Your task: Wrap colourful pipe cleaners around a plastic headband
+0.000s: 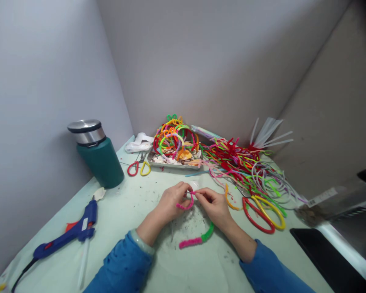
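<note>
Near the middle of the table, my left hand (173, 200) is closed on a pink pipe cleaner (186, 206), which curves down below the fingertips. The thumb and finger of my right hand (215, 204) pinch the upper end of the same pink piece, close to my left fingertips. Just below my hands, a pink and green fuzzy strip (191, 243) lies curved on the table, its green end beside my right wrist. Behind my fingers a small pale round thing (195, 185) is partly hidden.
A metal tray (177, 165) at the back holds fuzzy rings. Many pipe cleaners (232, 156) lie right of it. Red and yellow scissors (258, 215) are at right, small scissors (138, 167) behind left. A green bottle (101, 162) and blue glue gun (79, 232) stand and lie left.
</note>
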Available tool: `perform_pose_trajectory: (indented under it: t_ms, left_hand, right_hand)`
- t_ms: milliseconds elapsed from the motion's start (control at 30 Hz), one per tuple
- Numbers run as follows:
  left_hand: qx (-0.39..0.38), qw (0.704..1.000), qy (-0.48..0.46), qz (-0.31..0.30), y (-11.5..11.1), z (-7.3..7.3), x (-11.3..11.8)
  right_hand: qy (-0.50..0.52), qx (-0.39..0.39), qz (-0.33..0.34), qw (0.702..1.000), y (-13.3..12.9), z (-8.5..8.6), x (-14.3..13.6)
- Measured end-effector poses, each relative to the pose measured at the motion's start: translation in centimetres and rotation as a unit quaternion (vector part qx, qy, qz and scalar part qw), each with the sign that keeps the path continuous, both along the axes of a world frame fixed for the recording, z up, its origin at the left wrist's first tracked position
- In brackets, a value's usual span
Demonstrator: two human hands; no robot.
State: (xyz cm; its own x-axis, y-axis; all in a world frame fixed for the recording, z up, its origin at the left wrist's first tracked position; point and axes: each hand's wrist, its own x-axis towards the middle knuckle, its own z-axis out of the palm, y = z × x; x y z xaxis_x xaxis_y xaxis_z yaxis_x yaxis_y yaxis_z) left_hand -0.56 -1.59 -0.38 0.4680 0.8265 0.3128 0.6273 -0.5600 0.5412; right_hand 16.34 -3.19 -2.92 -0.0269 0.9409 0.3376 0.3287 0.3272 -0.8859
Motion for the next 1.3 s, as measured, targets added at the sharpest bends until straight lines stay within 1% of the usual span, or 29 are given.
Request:
perform_pose_trajectory:
  t_ms: [133,300,400,567,633,700,800,867,933,1067,1100,1167,1300]
  left_hand:
    - [0.018,1.0,0.001,0.014,0.0,-0.1,0.2]
    - [0.005,0.999,-0.033,0.019,0.2,0.0,0.4]
    - [-0.022,0.997,-0.065,0.022,0.2,0.1,0.4]
    - [-0.095,0.987,-0.122,0.032,0.2,0.5,0.5]
    - [-0.133,0.978,-0.152,0.044,0.2,0.8,0.5]
    - [-0.187,0.963,-0.185,0.061,0.2,1.0,0.6]
    - [-0.293,0.924,-0.231,0.081,0.2,1.2,0.6]
    - [-0.351,0.896,-0.259,0.083,0.3,1.0,0.5]
    - [-0.386,0.874,-0.287,0.075,0.3,0.9,0.4]
    - [-0.426,0.837,-0.335,0.069,0.3,0.7,0.2]
    - [-0.432,0.833,-0.34,0.068,0.3,0.7,0.2]
    - [-0.434,0.834,-0.336,0.062,0.2,0.8,0.3]
    - [-0.416,0.854,-0.307,0.063,0.4,0.8,0.4]
  right_hand:
    - [-0.001,0.0,-0.004,1.0,-0.1,0.0,0.0]
    - [-0.006,0.007,-0.005,1.0,-0.1,0.1,0.0]
    - [-0.012,0.007,-0.006,1.0,-0.1,0.1,0.0]
    - [-0.021,0.01,-0.001,1.0,-0.1,0.0,0.0]
    - [-0.024,0.013,0.005,1.0,-0.1,0.0,0.1]
    - [-0.024,0.017,0.016,0.999,-0.1,0.0,0.1]
    - [-0.02,0.019,0.032,0.999,-0.2,0.1,0.0]
    - [-0.017,0.019,0.042,0.999,-0.4,0.2,-0.1]
    - [-0.015,0.019,0.05,0.998,-0.5,0.3,-0.1]
    - [-0.011,0.025,0.058,0.998,-0.5,0.3,-0.1]
    - [-0.011,0.024,0.058,0.998,-0.5,0.3,-0.1]
    - [-0.009,0.019,0.049,0.999,-0.3,0.1,0.0]
    - [-0.001,0.004,0.011,1.0,0.0,-0.1,0.1]
